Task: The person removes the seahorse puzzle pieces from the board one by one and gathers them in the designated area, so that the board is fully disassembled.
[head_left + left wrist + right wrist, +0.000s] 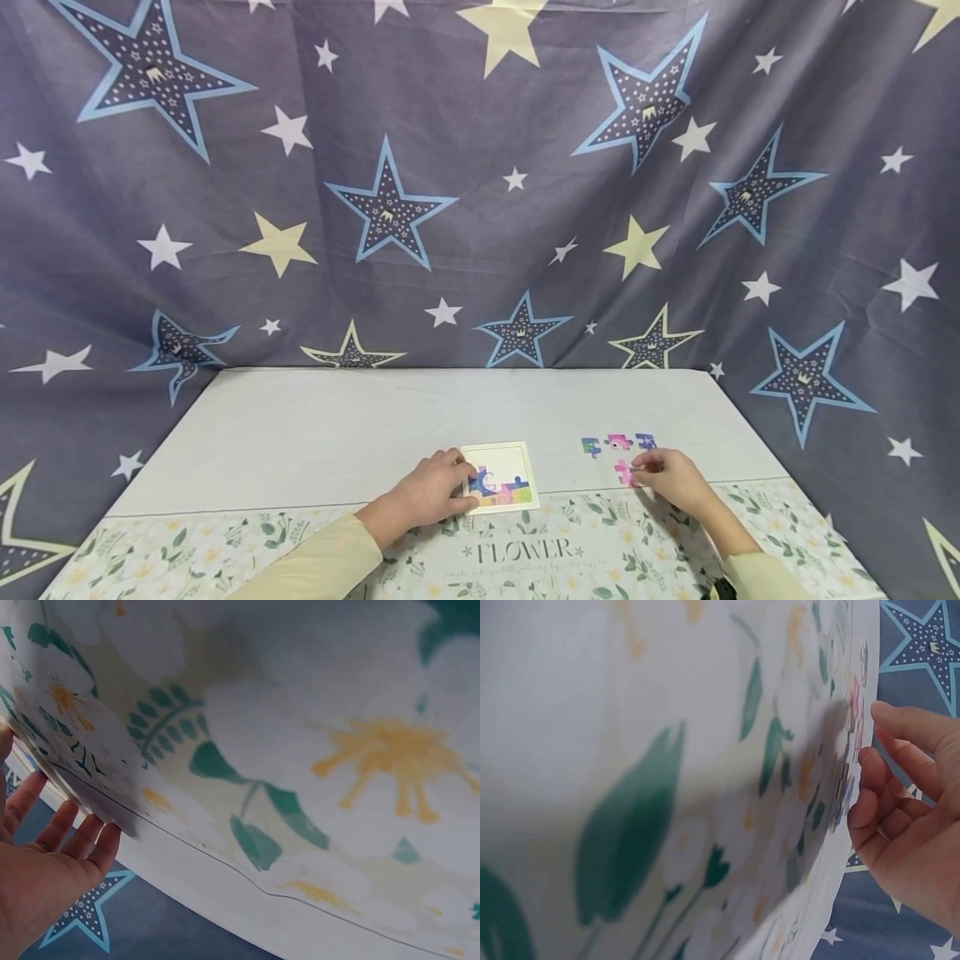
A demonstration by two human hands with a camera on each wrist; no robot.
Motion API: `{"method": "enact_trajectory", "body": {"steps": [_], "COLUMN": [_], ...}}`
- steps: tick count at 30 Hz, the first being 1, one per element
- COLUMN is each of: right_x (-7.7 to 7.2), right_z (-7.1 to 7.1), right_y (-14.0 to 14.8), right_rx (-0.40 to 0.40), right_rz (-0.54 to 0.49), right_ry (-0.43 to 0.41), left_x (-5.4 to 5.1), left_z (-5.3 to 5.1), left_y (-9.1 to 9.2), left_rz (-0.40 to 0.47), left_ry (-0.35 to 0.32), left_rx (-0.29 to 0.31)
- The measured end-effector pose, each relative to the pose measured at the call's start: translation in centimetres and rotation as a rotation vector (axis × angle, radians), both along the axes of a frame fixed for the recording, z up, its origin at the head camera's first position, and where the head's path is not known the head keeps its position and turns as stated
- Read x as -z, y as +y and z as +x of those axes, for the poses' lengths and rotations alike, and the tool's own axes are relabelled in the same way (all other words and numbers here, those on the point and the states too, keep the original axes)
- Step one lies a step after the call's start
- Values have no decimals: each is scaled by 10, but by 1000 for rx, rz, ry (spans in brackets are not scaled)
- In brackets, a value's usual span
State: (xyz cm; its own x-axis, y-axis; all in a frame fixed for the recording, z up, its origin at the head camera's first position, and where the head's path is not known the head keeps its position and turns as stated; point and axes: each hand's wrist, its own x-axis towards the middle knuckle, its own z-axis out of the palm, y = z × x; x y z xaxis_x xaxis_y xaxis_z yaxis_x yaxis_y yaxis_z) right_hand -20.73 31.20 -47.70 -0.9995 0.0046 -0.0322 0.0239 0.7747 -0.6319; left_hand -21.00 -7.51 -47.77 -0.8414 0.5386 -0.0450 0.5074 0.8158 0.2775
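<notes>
My left hand (431, 492) rests at the left edge of a cream puzzle tray (534, 492), fingers and thumb spread along its side. Joined colourful jigsaw pieces (510, 493) fill the tray's lower part; its upper part is bare. In the left wrist view, the left fingers (56, 829) touch the tray's edge. My right hand (675, 479) is over the table to the right, fingertips at a pink jigsaw piece (624, 473) and partly covering it. In the right wrist view, the right fingers (874, 780) are bent loosely beside the pieces; no piece shows clearly pinched.
Behind the pink piece lie a blue-green piece (591, 447), another pink piece (618, 442) and a dark blue piece (645, 441). The white table (337, 433) has a floral strip (525, 575) along its front. A star-patterned curtain (465, 108) hangs behind.
</notes>
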Motion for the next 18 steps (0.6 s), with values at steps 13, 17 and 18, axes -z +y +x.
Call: {"method": "enact_trajectory", "body": {"steps": [13, 17, 18], "right_x": [-5, -7, -8], "right_z": [-4, -7, -7], "right_y": [-18, -28, -31], "right_rx": [-103, -131, -133], "right_rz": [-58, -76, -76], "right_ry": [72, 75, 72], "left_x": [0, 0, 0], "left_z": [2, 2, 2], "left_y": [0, -1, -1], "left_rz": [1, 1, 0], "left_ry": [21, 26, 26], "left_rx": [-5, -10, -12]}}
